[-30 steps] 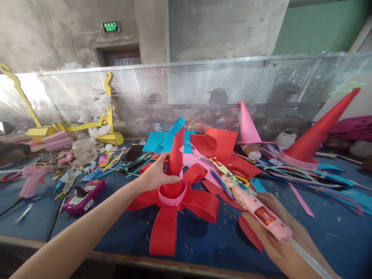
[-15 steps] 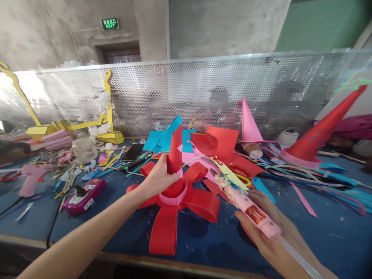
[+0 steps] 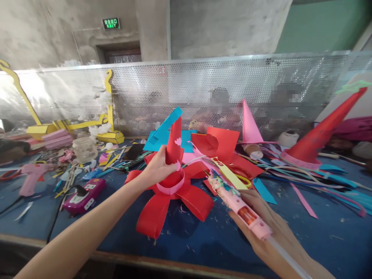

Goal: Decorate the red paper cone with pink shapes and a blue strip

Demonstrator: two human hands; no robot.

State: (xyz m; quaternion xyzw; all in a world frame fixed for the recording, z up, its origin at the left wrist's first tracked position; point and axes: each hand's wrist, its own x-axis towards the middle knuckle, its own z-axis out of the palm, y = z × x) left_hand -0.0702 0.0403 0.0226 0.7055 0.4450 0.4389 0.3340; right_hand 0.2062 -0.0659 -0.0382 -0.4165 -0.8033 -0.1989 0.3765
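My left hand (image 3: pixel 157 166) is wrapped round the red paper cone (image 3: pixel 173 135), which has small pink cut-outs on its side. Around the cone's base runs a pink paper band (image 3: pixel 171 189), and red paper loops (image 3: pixel 153 216) spread out below it like petals. A blue paper strip (image 3: pixel 167 124) slants at the cone's tip. My right hand (image 3: pixel 255 217) is closed on a pink glue gun (image 3: pixel 241 207) with a clear glue stick (image 3: pixel 286 255) sticking out of its back end. The gun's nozzle points toward the red loops, apart from the cone.
At left lie another pink glue gun (image 3: pixel 31 178), a purple power strip (image 3: pixel 84 197) and a glass jar (image 3: pixel 85 149). Red paper sheets (image 3: pixel 223 141), a pink cone (image 3: pixel 251 124) and another red cone (image 3: pixel 325 128) stand behind. A perforated metal screen (image 3: pixel 186 77) borders the table; people are beyond it.
My left hand has lifted and tilted the red cone with its loops slightly up and to the left. My right hand has brought the glue gun a little leftward.
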